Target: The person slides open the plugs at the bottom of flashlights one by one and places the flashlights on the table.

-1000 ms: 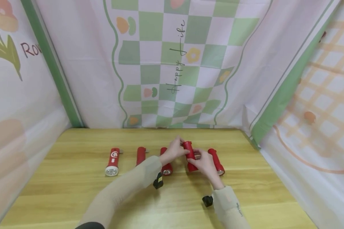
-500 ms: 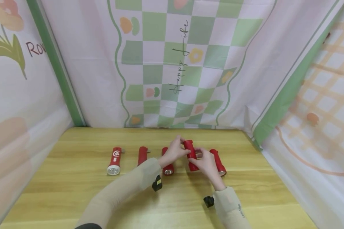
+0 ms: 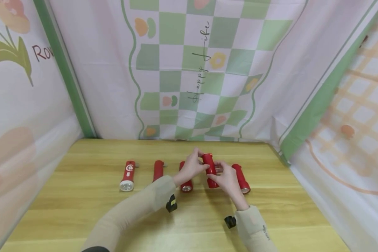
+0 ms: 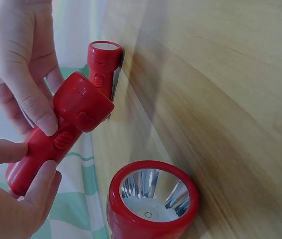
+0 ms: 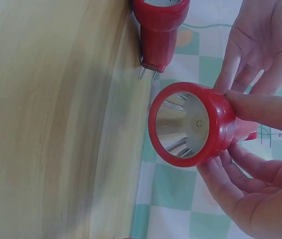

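Observation:
Both hands hold one red flashlight [image 3: 209, 167] above the table, tilted, with its lens end low. My left hand [image 3: 192, 168] pinches the tail end; in the left wrist view its thumb and fingers [image 4: 41, 191] press the barrel. My right hand [image 3: 226, 179] grips nearer the head, its fingers around the neck in the right wrist view, where the round lens [image 5: 183, 124] shows a silvery reflector. A slide button [image 4: 63, 141] is on the barrel. One red flashlight [image 3: 241, 179] lies just right of my right hand, and another [image 3: 186, 178] lies partly under my left wrist.
Farther left lie a red flashlight [image 3: 158, 170], partly hidden by the left sleeve, and a red one with a white head [image 3: 127, 176]. Metal prongs stick out from both. The wooden table [image 3: 82, 213] ends at a patterned curtain [image 3: 176, 70] behind and curtains at the sides.
The head view has shifted a little, so the scene sits slightly farther right. Both hands keep their hold on the flashlight, with almost no visible movement.

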A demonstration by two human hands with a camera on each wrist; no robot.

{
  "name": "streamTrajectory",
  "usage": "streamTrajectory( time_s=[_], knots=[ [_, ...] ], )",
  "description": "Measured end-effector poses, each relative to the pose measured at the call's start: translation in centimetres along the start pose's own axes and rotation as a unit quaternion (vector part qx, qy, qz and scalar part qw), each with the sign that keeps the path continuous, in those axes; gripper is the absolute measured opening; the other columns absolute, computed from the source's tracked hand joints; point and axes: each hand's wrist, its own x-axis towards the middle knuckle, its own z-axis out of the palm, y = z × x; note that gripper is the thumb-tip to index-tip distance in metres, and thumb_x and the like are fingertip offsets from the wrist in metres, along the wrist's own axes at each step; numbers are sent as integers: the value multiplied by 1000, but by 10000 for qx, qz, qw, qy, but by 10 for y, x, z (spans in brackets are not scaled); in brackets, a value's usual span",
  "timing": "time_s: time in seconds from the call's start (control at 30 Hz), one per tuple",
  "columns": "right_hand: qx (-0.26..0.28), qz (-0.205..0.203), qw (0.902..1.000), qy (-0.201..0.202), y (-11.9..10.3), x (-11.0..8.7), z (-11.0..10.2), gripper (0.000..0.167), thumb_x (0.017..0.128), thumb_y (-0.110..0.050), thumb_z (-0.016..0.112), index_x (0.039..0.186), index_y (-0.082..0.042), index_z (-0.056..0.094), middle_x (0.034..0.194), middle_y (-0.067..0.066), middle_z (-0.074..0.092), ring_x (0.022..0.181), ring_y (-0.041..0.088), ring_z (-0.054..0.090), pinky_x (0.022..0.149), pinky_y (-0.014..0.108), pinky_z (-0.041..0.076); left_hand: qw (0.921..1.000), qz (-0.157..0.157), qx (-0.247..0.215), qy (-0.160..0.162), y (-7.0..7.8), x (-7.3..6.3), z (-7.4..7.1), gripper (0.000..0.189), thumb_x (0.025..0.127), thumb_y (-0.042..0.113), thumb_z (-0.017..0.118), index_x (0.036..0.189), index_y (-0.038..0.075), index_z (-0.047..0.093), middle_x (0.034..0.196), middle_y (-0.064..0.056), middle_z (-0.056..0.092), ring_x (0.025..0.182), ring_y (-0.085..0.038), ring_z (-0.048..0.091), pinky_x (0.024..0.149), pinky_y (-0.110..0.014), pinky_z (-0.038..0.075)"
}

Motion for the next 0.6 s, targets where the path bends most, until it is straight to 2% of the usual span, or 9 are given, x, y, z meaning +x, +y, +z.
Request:
streamTrajectory(
  time_s=[0.27, 0.6],
  knots=[
    [-87, -117, 9999, -85, -2, -3, -2, 50, 81, -6, 79, 126, 5, 60, 114, 24, 70, 99, 37, 70, 85, 45, 61, 9995, 211, -187, 143, -3, -3, 0, 34, 92, 18, 70, 114, 4, 48, 116, -19, 62, 85, -25, 70, 65, -23, 57],
    [-48, -221, 9997, -128, -1, -2, -1, 50, 82, -7, 79, 127, 4, 61, 114, 22, 70, 100, 35, 69, 84, 43, 62, 9989, 75, -358, 278, -3, -6, -2, 32, 92, 20, 71, 112, 7, 50, 118, -16, 62, 83, -20, 71, 66, -25, 59]
  ],
)
